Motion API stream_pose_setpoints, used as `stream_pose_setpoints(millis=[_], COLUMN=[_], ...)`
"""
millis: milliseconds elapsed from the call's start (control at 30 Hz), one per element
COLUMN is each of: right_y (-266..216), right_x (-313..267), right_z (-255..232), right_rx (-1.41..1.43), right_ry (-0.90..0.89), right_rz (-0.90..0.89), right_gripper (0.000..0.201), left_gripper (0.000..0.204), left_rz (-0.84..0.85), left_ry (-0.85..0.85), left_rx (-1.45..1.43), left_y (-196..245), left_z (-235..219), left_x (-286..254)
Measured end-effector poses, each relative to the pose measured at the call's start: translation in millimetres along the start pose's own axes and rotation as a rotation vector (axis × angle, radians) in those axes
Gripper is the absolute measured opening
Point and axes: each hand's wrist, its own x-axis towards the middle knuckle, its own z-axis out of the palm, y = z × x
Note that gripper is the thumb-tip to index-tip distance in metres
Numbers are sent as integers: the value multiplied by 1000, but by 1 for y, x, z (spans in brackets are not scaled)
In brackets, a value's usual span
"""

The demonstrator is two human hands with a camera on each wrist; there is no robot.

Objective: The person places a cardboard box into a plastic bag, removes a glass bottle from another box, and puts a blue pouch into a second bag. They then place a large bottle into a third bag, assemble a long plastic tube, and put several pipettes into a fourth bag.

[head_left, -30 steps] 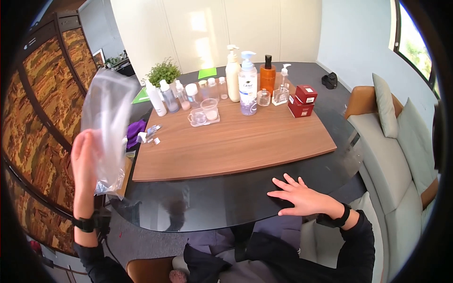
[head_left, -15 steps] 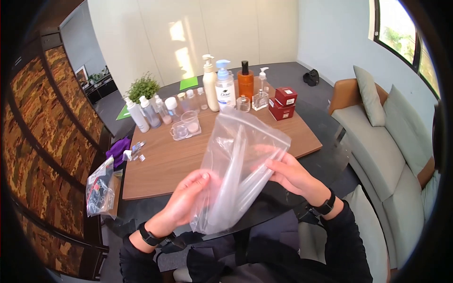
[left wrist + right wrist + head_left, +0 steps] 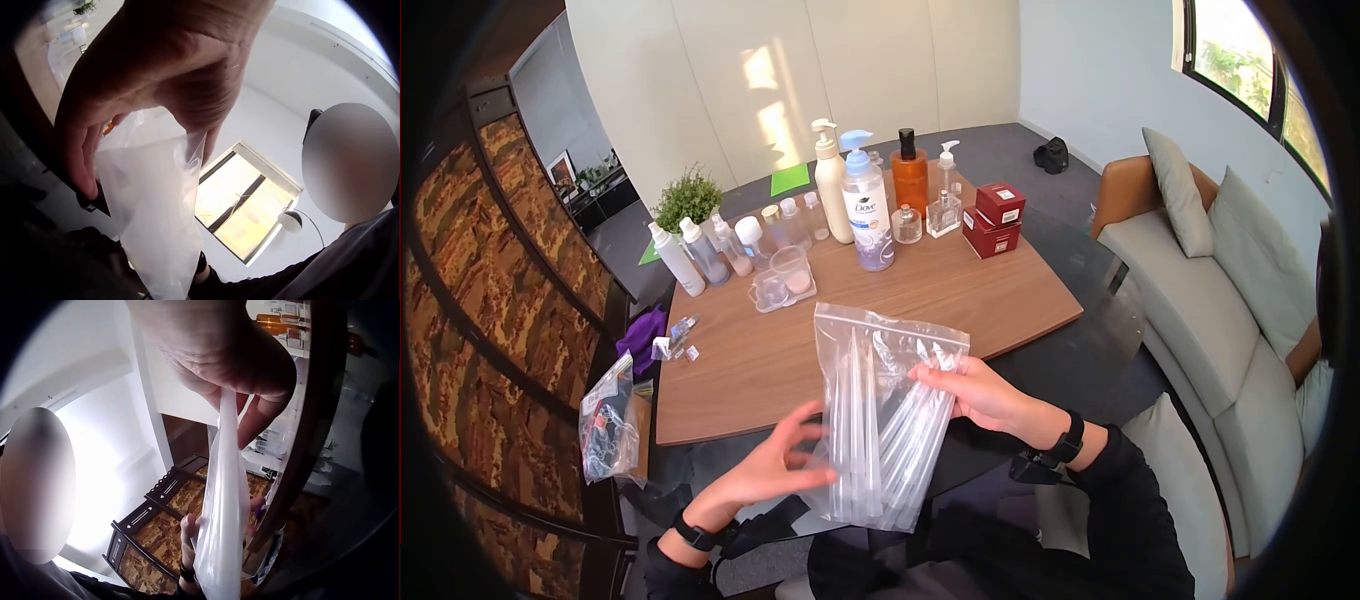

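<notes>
A clear zip-top plastic bag (image 3: 870, 420) hangs upright over the near table edge, with several long, translucent, tube-like pieces showing inside. My right hand (image 3: 972, 392) pinches its right edge between thumb and fingers, a little below the zip strip. In the right wrist view the bag (image 3: 224, 512) appears edge-on, hanging from that pinch. On the other side, my left hand (image 3: 775, 465) has its fingers spread apart, fingertips right at the bag's lower left edge. The left wrist view has this hand's thumb and fingers standing wide on either side of the bag (image 3: 153, 206).
Pump bottles, including a Dove bottle (image 3: 868, 215), and small bottles line the back of the wooden board (image 3: 730, 390). A clear tray (image 3: 785, 300) and red boxes (image 3: 992, 238) stand there too. Another filled bag (image 3: 610, 425) hangs at the table's left side.
The bag came from the left side to in front of me, and my right hand rose from the table and took its edge. My left hand has since loosened its hold and spread its fingers.
</notes>
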Motion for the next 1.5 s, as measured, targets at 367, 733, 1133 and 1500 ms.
stream_pose_setpoints(millis=[367,733,1133,1500], right_y=[8,23,31,41], right_x=[10,2,-42,-58], right_z=[4,8,26,13], right_rx=[20,31,-248,-472], right_ry=[-62,-219,-439,-651], right_rz=[167,390,668,721], right_gripper=[37,41,50,49], left_gripper=[39,19,31,89], left_rz=[23,90,402,315], left_ry=[218,488,788,104], left_rx=[-116,-57,1087,1299], left_y=[-42,-62,-55,-41], left_z=[-35,-67,-52,22], left_x=[-40,-63,-41,-30])
